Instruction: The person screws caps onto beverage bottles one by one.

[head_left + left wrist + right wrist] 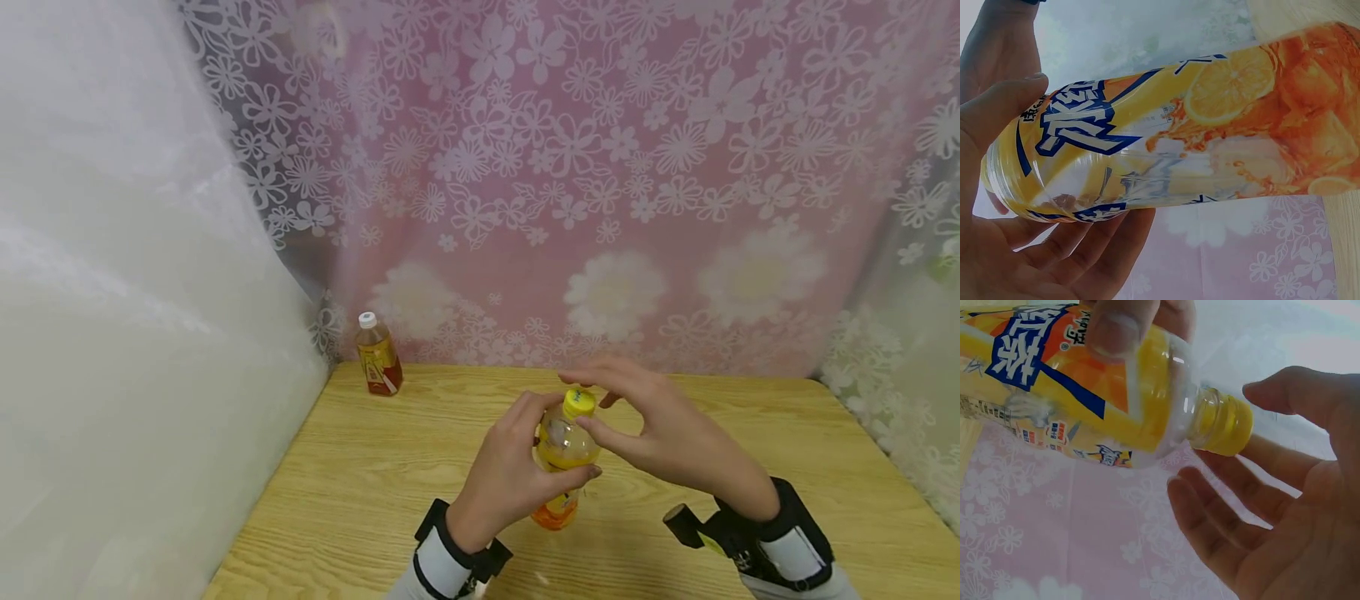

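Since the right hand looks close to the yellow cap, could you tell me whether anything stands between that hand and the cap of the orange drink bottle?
Nothing visible does. The right hand lies open around the yellow screw cap of the clear plastic orange drink bottle, which the left hand grips.

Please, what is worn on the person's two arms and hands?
Both hands are bare, without gloves or rings. The left hand has at its wrist a black strap over a white band, then a pale grey sleeve. The right hand has a bulkier black wrist mount with a small black block, a white band and the same sleeve.
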Demonstrator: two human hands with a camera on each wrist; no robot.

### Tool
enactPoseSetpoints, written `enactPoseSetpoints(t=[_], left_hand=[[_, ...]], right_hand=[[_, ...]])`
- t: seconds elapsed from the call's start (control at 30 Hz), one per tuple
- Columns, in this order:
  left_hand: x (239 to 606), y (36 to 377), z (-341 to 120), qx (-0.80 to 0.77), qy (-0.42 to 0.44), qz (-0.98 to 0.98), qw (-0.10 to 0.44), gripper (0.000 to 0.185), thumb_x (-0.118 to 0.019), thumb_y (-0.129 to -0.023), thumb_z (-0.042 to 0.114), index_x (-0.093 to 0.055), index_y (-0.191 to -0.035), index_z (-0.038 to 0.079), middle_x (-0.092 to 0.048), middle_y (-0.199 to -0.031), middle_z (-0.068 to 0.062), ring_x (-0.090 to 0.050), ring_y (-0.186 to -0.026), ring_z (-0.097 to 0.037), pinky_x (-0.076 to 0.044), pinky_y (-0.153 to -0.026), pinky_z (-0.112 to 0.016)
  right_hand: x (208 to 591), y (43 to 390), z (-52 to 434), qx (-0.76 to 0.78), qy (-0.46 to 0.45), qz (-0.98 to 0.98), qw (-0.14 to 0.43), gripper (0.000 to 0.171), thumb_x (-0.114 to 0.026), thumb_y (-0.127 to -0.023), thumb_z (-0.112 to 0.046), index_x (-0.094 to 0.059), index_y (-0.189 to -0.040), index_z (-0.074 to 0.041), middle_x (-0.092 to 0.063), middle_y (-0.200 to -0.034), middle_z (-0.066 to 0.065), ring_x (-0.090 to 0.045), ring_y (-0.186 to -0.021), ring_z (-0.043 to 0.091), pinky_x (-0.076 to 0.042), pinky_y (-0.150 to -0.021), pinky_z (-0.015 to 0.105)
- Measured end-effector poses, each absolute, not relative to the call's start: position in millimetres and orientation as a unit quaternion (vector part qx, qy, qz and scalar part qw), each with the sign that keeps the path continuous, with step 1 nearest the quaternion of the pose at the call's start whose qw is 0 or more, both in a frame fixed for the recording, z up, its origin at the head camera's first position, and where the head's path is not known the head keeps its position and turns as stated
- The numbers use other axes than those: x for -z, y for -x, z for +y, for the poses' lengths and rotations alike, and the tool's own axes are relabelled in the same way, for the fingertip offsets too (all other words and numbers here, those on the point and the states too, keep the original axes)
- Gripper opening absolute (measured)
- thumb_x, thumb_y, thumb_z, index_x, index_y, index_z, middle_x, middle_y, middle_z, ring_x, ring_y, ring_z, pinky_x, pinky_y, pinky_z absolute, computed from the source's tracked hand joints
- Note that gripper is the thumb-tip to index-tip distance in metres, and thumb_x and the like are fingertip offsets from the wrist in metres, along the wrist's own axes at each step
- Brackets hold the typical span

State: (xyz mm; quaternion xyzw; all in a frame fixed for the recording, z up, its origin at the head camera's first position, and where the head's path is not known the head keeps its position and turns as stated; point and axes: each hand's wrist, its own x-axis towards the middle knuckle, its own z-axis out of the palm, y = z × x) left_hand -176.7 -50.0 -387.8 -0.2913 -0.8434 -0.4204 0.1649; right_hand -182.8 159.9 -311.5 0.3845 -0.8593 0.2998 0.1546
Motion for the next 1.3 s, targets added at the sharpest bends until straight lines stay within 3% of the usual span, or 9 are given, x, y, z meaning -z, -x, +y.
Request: enactPoseSetpoints(t=[0.17, 0.33, 0.43, 0.5, 0.57, 0.67, 0.73, 0.87, 1.3], left_hand=[[387, 176, -51, 0.428, 0.288, -0.842, 0.159, 0.074, -0.085, -0.08, 0.05, -0.053, -0.14, 0.021, -0.059, -0.121, 0.007, -0.061, -0.099, -0.003, -0.053, -0.074, -0.016], [388, 174, -51, 0.417, 0.295, -0.843, 0.17, 0.073, -0.083, -0.081, 0.051, -0.053, -0.139, 0.019, -0.058, -0.121, 0.007, -0.059, -0.092, -0.004, -0.051, -0.07, -0.015], [388, 173, -49, 0.416, 0.294, -0.844, 0.168, 0.072, -0.083, -0.081, 0.052, -0.053, -0.139, 0.02, -0.058, -0.122, 0.008, -0.056, -0.09, -0.003, -0.049, -0.069, -0.015], [388, 173, -47, 0.415, 0.296, -0.844, 0.169, 0.073, -0.082, -0.082, 0.052, -0.053, -0.14, 0.02, -0.058, -0.122, 0.009, -0.053, -0.086, -0.003, -0.048, -0.068, -0.016], [388, 173, -46, 0.418, 0.298, -0.842, 0.169, 0.072, -0.082, -0.082, 0.053, -0.053, -0.14, 0.021, -0.058, -0.122, 0.009, -0.052, -0.086, -0.003, -0.047, -0.068, -0.015], [389, 174, -46, 0.42, 0.305, -0.837, 0.174, 0.071, -0.082, -0.082, 0.051, -0.053, -0.139, 0.021, -0.058, -0.12, 0.009, -0.053, -0.086, -0.003, -0.048, -0.068, -0.015], [389, 174, -47, 0.426, 0.306, -0.834, 0.173, 0.069, -0.083, -0.082, 0.05, -0.053, -0.137, 0.022, -0.058, -0.118, 0.009, -0.054, -0.087, -0.003, -0.049, -0.068, -0.015], [389, 173, -47, 0.432, 0.309, -0.831, 0.168, 0.066, -0.084, -0.081, 0.049, -0.054, -0.134, 0.022, -0.058, -0.115, 0.009, -0.055, -0.087, -0.002, -0.051, -0.067, -0.017], [392, 170, -41, 0.419, 0.292, -0.837, 0.194, 0.072, -0.085, -0.08, 0.049, -0.056, -0.138, 0.017, -0.06, -0.118, 0.005, -0.059, -0.087, -0.003, -0.052, -0.068, -0.015]], right_hand=[[309, 184, 162, -0.299, -0.412, -0.845, 0.164, 0.043, -0.075, -0.092, -0.006, -0.068, -0.131, -0.023, -0.065, -0.119, -0.01, -0.06, -0.096, 0.005, -0.056, -0.076, 0.028], [314, 185, 153, -0.271, -0.376, -0.85, 0.251, 0.026, -0.086, -0.082, -0.021, -0.07, -0.102, -0.028, -0.06, -0.096, -0.016, -0.055, -0.084, 0.003, -0.05, -0.07, 0.025], [317, 183, 148, -0.231, -0.343, -0.86, 0.298, 0.029, -0.089, -0.079, -0.035, -0.064, -0.09, -0.027, -0.056, -0.088, -0.013, -0.051, -0.079, 0.005, -0.046, -0.064, 0.026], [317, 183, 149, -0.224, -0.337, -0.868, 0.289, 0.03, -0.087, -0.079, -0.04, -0.065, -0.095, -0.026, -0.058, -0.092, -0.012, -0.052, -0.081, 0.005, -0.047, -0.065, 0.026], [316, 182, 153, -0.239, -0.36, -0.869, 0.241, 0.032, -0.083, -0.085, -0.037, -0.069, -0.112, -0.026, -0.063, -0.106, -0.011, -0.057, -0.088, 0.005, -0.052, -0.069, 0.027], [312, 182, 162, -0.289, -0.412, -0.85, 0.158, 0.044, -0.077, -0.093, -0.019, -0.064, -0.134, -0.024, -0.061, -0.127, -0.01, -0.059, -0.102, 0.005, -0.055, -0.079, 0.028], [311, 183, 165, -0.299, -0.441, -0.835, 0.137, 0.047, -0.073, -0.094, -0.007, -0.063, -0.138, -0.022, -0.06, -0.131, -0.009, -0.059, -0.107, 0.006, -0.056, -0.083, 0.029], [309, 184, 166, -0.306, -0.459, -0.821, 0.146, 0.043, -0.072, -0.092, 0.001, -0.068, -0.131, -0.017, -0.063, -0.122, -0.008, -0.061, -0.102, 0.007, -0.056, -0.081, 0.028], [319, 173, 147, -0.273, -0.335, -0.867, 0.249, 0.026, -0.085, -0.083, -0.013, -0.072, -0.105, -0.016, -0.061, -0.093, -0.011, -0.051, -0.076, 0.006, -0.047, -0.064, 0.024]])
